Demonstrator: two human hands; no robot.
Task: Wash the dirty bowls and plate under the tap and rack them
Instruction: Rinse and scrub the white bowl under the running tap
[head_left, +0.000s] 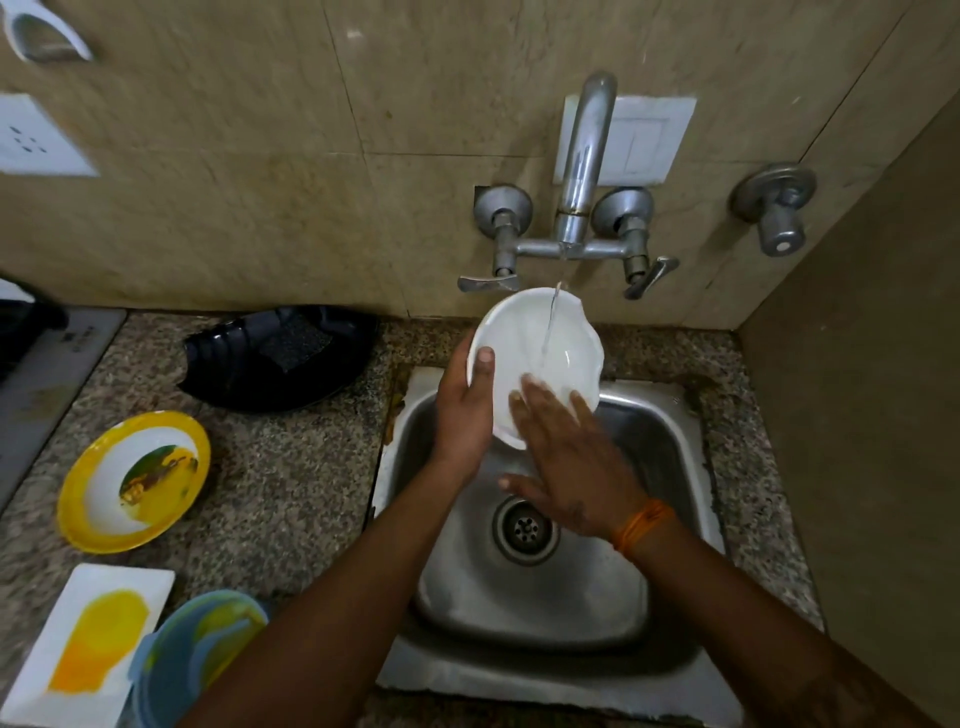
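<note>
Head view: we are holding a white bowl (540, 358) under the running tap (582, 171), over the steel sink (670, 467).

Our left hand (462, 410) is gripping the bowl's smooth, wavy rim, thumb curled over the edge, tilting it toward us while a thin stream of water is falling into it. Our right hand (566, 467) is pressing flat inside the bowl with its fingers straight and spread; an orange thread band (641, 525) is circling that wrist. On the speckled granite bench (291, 493) to the left are waiting a round yellow-rimmed bowl (134, 480) smeared with sauce, a rectangular white plate (88, 644) stained yellow, and a pale blue bowl (197, 660), partly hidden by our left forearm. A glossy black tray (280, 358) holding a dark scrub pad (296, 340) is sitting against the tiled wall.
</note>
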